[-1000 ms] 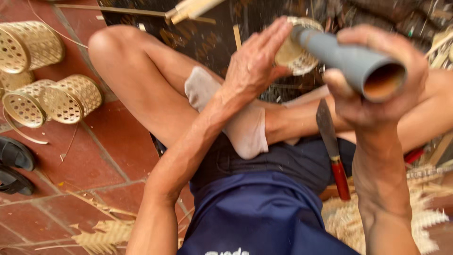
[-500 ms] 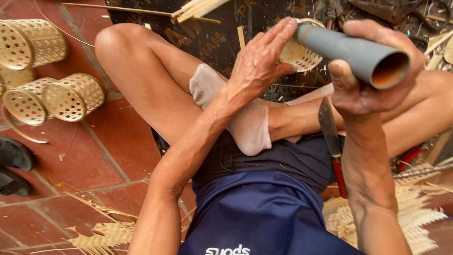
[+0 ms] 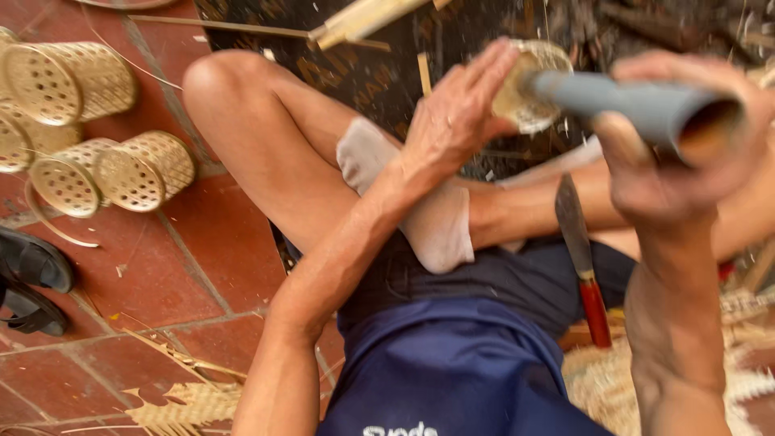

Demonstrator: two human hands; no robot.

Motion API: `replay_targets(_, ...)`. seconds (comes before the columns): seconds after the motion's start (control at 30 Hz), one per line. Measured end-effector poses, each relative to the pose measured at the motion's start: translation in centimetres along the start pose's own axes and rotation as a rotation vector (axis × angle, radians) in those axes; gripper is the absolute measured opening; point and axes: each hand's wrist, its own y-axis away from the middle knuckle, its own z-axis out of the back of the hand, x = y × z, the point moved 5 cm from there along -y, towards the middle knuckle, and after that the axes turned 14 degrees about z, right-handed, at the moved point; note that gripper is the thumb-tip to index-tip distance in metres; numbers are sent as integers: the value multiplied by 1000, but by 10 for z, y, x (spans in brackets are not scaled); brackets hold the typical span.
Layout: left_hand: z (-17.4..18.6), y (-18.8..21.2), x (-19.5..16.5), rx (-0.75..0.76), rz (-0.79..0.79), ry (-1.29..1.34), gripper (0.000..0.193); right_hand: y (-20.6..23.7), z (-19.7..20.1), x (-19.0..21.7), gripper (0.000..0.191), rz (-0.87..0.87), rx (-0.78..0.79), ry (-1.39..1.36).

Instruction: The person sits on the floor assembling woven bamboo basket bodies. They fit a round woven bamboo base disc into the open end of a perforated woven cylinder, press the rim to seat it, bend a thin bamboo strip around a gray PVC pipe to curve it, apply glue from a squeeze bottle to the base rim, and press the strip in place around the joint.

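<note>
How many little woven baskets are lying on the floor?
4, maybe more out of frame: top basket, a cut-off basket at the left edge, and two side by side, near basket and right basket.

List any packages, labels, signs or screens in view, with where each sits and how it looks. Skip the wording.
Printed mark: white lettering on the waistband of the blue shorts, bottom centre, cut off by the frame edge.
Dark mat: on the floor under the legs, black with faint brownish printed lettering.
No packages, signs or screens.
</note>
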Motion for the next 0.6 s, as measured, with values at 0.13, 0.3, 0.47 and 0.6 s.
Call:
replay_targets(0.13,-3,-1,-1,58,21,15,98,-6,2,8,56,-51,53,-50)
replay_targets(0.3,-2,0,-2,73,35,22,96,-2,5,13,51,-6,-23,-125)
replay_targets(0.47,6,2,-9,98,20,64,99,-8,1,15,45,10,-64,-155)
replay_targets(0.6,11,-1,-13,99,47,52,95,-12,2,18,50,-50,-156,-191)
